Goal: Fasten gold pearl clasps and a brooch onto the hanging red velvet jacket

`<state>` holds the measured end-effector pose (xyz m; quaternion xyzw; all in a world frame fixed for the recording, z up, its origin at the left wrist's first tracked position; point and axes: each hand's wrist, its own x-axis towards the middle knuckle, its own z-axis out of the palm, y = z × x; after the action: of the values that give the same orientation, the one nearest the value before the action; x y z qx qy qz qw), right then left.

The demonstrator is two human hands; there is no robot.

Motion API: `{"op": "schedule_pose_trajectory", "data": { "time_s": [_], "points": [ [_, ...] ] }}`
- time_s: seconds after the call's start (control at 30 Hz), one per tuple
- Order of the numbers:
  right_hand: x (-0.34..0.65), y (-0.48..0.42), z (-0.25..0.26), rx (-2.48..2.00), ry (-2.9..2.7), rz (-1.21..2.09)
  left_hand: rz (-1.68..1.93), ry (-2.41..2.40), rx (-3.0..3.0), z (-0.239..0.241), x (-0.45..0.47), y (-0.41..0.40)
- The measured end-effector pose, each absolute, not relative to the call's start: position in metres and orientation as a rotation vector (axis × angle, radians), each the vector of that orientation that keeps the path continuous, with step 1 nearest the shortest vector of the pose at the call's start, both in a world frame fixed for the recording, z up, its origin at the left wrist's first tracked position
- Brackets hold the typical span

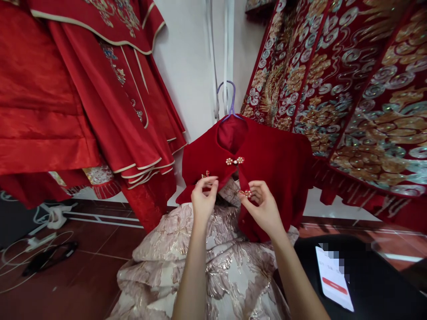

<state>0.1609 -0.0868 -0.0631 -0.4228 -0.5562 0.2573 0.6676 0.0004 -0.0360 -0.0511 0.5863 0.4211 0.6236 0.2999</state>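
Note:
A dark red jacket (276, 155) hangs on a purple hanger (230, 100), with a pale floral brocade garment (187, 266) below and partly behind it. At the neck, a beaded flower clasp (235, 161) joins the jacket's two front panels; lower down they spread apart. My left hand (205, 195) pinches the left panel's edge beside another beaded fastener (206, 174). On the other panel, the thumb and fingers of my right hand (263, 206) close at a lower flower fastener (246, 194). My fingertips partly hide both lower fasteners.
Red embroidered garments (126, 111) hang at the left, and a heavily sequinned one (333, 89) at the right. A phone (334, 280) lies on a black seat (376, 275) at lower right. Cables and a power strip (42, 240) are on the tiled floor at left.

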Motion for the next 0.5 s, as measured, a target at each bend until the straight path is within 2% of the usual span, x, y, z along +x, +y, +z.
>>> {"op": "schedule_pose_trajectory", "data": {
  "time_s": [0.07, 0.2, 0.33, 0.5],
  "points": [
    [0.162, -0.089, -0.060, -0.904, -1.222, 0.556, 1.786, 1.205, 1.567, -0.061, -0.010, -0.025],
    [0.163, -0.096, -0.054, -0.870, -1.280, 0.520, 1.608, 1.037, 1.582, -0.076, -0.024, -0.010],
    [0.158, -0.102, -0.050, -0.817, -1.347, 0.633, 1.536, 1.005, 1.586, -0.082, -0.016, -0.007],
    [0.146, -0.104, -0.034, -0.777, -1.406, 0.681, 1.676, 1.067, 1.610, -0.089, 0.002, -0.001]
  ]
}}
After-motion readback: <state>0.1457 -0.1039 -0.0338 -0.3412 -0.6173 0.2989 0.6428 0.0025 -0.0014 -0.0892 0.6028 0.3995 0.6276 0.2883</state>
